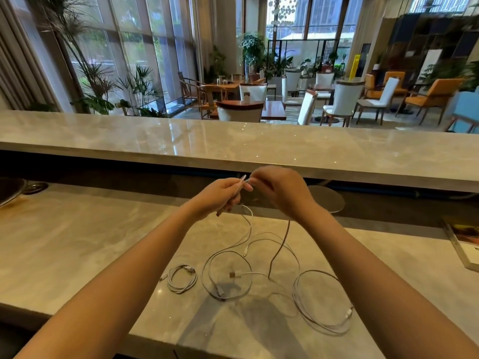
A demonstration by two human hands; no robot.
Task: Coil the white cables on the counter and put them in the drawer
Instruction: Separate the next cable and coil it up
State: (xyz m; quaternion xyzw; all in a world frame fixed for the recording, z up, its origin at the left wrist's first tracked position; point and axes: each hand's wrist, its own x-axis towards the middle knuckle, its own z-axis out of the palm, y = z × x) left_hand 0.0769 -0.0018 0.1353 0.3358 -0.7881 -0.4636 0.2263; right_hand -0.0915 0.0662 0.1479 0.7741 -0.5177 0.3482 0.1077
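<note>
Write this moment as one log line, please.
step: coiling | hands: left hand and right hand pinch lifted cable end | coiled cable on counter | loose cables remain

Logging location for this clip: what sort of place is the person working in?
Probably a hotel lobby lounge or café, seen from behind a service bar: a two-level marble counter, dining tables with white chairs beyond it, and tall windows lined with potted plants.
</note>
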